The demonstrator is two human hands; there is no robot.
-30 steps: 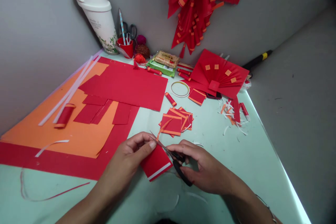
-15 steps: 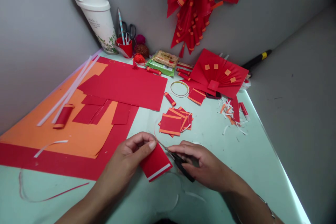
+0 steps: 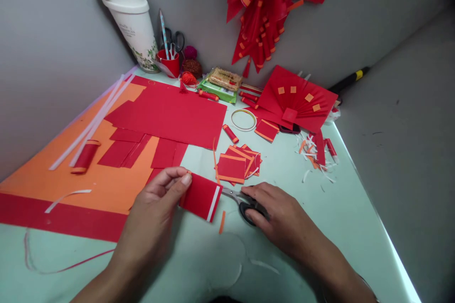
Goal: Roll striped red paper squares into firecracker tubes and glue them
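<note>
Between thumb and fingers, my left hand (image 3: 152, 213) pinches the left corner of a small red paper rectangle (image 3: 199, 195). A white strip (image 3: 213, 203) runs along the card's right end. My right hand (image 3: 279, 213) is closed around black-handled scissors (image 3: 232, 193), whose blades point left at the card's right corner; part of the blades is hidden by the card. A thin orange paper strip (image 3: 215, 163) sticks up by that corner. Below it on the table lies a short orange scrap (image 3: 222, 222). Just beyond is a pile of red cards with orange edges (image 3: 231, 168).
Large red sheets (image 3: 177, 109) and an orange sheet (image 3: 117, 189) cover the left side. A roll of tape (image 3: 243, 120) lies at centre, paper scraps (image 3: 313, 151) at right. A lidded white cup (image 3: 131, 28) and a red pen holder (image 3: 169, 64) stand at the back.
The card has turned and moved left, its white-striped end now facing right. The scissors have shifted from its upper edge to its right corner. An orange scrap now lies on the table.
</note>
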